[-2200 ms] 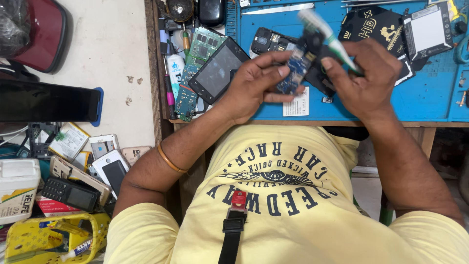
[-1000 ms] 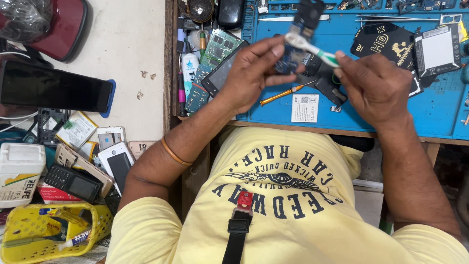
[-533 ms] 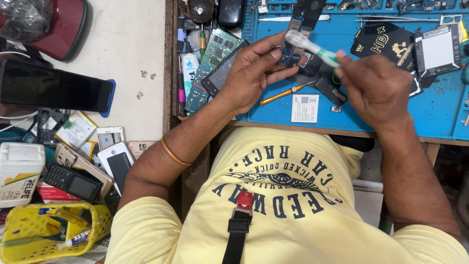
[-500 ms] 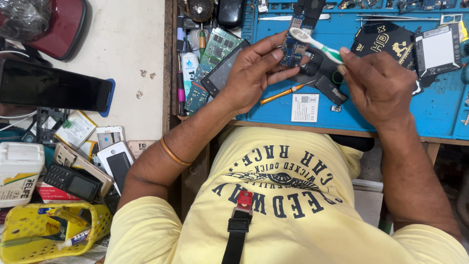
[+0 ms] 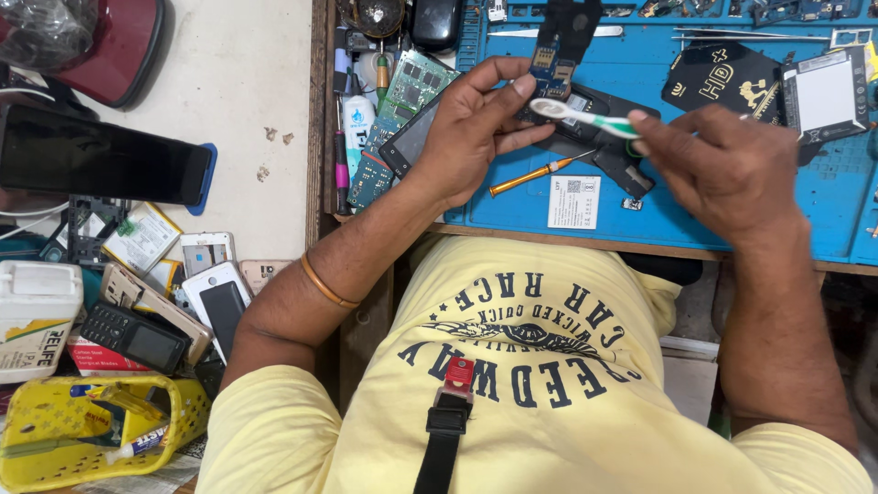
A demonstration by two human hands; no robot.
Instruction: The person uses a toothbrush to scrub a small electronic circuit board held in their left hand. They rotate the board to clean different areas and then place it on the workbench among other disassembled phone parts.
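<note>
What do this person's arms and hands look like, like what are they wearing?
Both hands, left hand and right hand, are bare, without gloves or visible rings. The left forearm carries a thin orange-gold bangle. Short yellow T-shirt sleeves cover only the upper arms.

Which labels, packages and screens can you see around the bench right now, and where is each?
White label card: on the blue mat near its front edge, rectangular, small dark code square.
Black packet: mat's far right, gold print.
Dark phone screen: left table, long, blank, blue edge.
White tub: far left, boxy, green and yellow label.
Keypad phone: beside the tub, black, screen off.
</note>
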